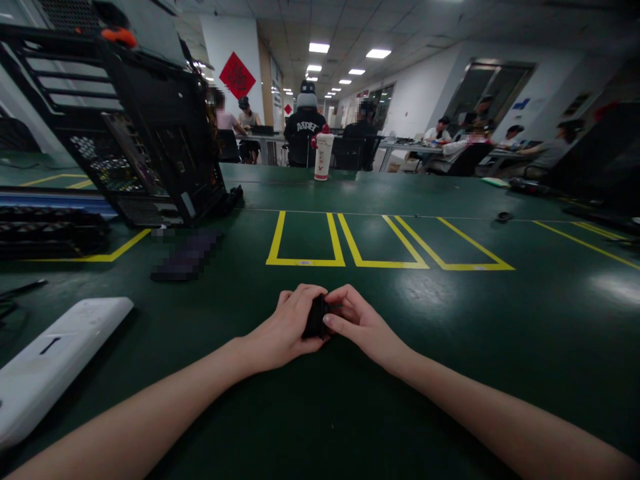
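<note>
A small black object is between my two hands, just above or on the green table; its kind is hard to make out. My left hand is wrapped round its left side, the thumb underneath and the fingers over the top. From the right, my right hand touches the object's edge with thumb and fingertips in a pinch. Much of the object is hidden behind the fingers.
Yellow tape outlines mark the table ahead. At left stand a black computer case, a white device and a blurred dark flat object. A paper cup stands farther back. Several people sit at tables beyond.
</note>
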### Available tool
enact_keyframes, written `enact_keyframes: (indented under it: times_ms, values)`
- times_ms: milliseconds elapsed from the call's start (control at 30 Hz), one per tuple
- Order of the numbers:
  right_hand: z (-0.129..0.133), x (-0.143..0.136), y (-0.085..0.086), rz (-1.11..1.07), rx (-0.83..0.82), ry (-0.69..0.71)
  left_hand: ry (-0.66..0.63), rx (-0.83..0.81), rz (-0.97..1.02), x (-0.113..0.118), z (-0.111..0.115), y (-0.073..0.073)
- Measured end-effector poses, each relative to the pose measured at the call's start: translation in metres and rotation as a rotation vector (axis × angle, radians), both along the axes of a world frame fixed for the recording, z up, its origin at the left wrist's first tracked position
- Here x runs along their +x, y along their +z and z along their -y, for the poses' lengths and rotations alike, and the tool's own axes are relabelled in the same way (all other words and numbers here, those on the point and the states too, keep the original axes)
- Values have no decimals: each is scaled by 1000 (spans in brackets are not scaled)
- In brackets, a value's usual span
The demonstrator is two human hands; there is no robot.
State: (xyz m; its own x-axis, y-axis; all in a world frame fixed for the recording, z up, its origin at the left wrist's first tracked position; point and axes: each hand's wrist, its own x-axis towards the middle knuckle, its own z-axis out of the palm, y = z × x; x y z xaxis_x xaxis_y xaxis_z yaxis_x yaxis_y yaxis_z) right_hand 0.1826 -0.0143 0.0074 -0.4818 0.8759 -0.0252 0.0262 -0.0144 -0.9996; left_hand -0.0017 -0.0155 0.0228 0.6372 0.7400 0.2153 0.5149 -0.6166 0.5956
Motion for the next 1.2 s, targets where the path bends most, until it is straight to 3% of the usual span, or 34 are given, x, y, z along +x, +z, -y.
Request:
enact_keyframes:
  times_ms: [267, 633, 767, 933, 1200]
  values:
    - [-1, 2, -1, -8, 35, 60, -2, 11, -10, 1, -1, 0]
    - [-1, 0, -1, 33, 31, -24, -9, 22, -1, 1, -1, -3]
    - [-1, 2, -1, 74, 26, -9, 47, 24, 3, 2, -2, -6]
    - [2, 3, 1, 23, 80, 28, -11, -27, -30, 0, -1, 1]
    - [0, -2, -7, 63, 72, -65, -21, -13, -14, 0, -1, 6]
